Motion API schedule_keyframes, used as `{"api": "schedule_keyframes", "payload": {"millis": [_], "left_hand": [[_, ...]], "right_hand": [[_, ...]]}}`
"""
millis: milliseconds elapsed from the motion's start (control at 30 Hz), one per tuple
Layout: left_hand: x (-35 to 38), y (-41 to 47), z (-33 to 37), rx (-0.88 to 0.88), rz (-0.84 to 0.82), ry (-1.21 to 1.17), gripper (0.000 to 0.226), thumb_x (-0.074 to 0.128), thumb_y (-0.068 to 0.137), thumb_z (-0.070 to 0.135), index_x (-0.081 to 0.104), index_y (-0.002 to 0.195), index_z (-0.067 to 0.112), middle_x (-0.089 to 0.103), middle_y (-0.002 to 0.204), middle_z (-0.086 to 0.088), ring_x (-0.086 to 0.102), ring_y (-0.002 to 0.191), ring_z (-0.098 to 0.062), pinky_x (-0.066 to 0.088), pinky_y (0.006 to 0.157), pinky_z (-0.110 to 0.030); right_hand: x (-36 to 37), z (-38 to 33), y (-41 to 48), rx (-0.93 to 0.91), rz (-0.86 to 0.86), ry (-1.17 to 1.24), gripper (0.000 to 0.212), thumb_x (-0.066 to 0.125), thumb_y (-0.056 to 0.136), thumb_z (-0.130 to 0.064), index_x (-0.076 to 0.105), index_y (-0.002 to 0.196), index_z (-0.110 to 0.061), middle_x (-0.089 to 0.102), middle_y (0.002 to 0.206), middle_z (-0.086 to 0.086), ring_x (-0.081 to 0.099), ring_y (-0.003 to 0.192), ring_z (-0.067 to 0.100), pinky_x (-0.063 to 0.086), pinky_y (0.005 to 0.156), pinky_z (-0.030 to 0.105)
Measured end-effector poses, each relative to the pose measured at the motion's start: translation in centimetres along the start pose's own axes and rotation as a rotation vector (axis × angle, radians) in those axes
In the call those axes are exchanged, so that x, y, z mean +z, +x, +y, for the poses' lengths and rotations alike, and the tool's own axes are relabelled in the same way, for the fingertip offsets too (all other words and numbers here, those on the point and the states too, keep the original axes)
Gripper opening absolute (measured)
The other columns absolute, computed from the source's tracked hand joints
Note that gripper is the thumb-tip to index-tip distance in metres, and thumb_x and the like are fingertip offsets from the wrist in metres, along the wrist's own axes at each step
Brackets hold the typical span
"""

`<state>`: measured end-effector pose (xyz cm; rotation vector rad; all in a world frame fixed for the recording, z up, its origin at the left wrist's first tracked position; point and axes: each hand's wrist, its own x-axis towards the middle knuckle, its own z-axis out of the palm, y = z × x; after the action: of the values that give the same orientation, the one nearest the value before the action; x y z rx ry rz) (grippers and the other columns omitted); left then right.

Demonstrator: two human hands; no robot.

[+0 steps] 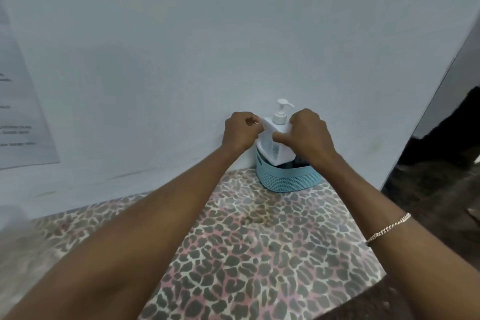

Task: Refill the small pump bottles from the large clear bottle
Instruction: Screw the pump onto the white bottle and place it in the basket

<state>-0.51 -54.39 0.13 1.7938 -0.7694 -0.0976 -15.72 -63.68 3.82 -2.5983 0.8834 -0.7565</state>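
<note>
Early stage, prob. the very start: nothing poured yet as far as can be seen. One pump bottle stands in a teal basket at the back of the leopard-print table, right up against the wall. Its pump head is still on and upright. Both hands are on it. The left hand has curled fingers pinching the bottle's upper left corner. The right hand is wrapped over the right shoulder w/ the thumb across the front, so each hand is grasping the bottle, neither loose. The bottle's base sits down inside the basket, not lifted clear. Fill level is hard to read (body looks whitish, partly see-through, a bit blurred). No 2nd bottle is in view, and I can't tell if this one is a small one or the big supply bottle. Something dark sits beside it in the basket, too hidden to ID. My read: step in hand is getting the bottle out of the basket. Left to do: pump off, pour, pump back on, then repeat for the others, i.e. basically the whole job.
</note>
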Motion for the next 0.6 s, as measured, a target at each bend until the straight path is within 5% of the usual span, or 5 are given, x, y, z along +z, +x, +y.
{"api": "schedule_keyframes", "payload": {"millis": [333,467,600], "left_hand": [[1.7,0.0,-2.1,0.004,-0.025,0.135,0.014,0.075,0.086,0.011,0.083,0.097,0.011,0.079,0.094,-0.002,0.070,0.084,-0.012,0.047,0.067,-0.010],[2.3,-0.2,-2.9,0.022,-0.039,0.172,0.019,0.074,0.088,0.010,0.082,0.105,0.010,0.080,0.103,-0.005,0.072,0.093,-0.014,0.056,0.082,-0.020],[2.8,-0.5,-3.5,0.048,-0.046,0.194,0.020,0.072,0.089,0.008,0.081,0.107,0.012,0.079,0.107,-0.004,0.072,0.099,-0.017,0.058,0.095,-0.031]], "right_hand": [[3.0,1.2,-1.3,-0.002,-0.008,-0.072,0.042,0.079,0.082,-0.044,0.054,0.077,-0.010,0.059,0.092,0.010,0.053,0.072,0.022,0.028,0.054,0.029],[4.7,1.9,-1.8,-0.014,0.009,-0.073,0.039,0.077,0.084,-0.044,0.057,0.080,-0.010,0.063,0.105,0.014,0.059,0.081,0.026,0.043,0.065,0.033],[5.8,1.9,-2.3,0.003,-0.005,-0.122,0.037,0.073,0.092,-0.041,0.067,0.093,-0.005,0.061,0.115,0.016,0.059,0.098,0.031,0.039,0.071,0.033]]}}
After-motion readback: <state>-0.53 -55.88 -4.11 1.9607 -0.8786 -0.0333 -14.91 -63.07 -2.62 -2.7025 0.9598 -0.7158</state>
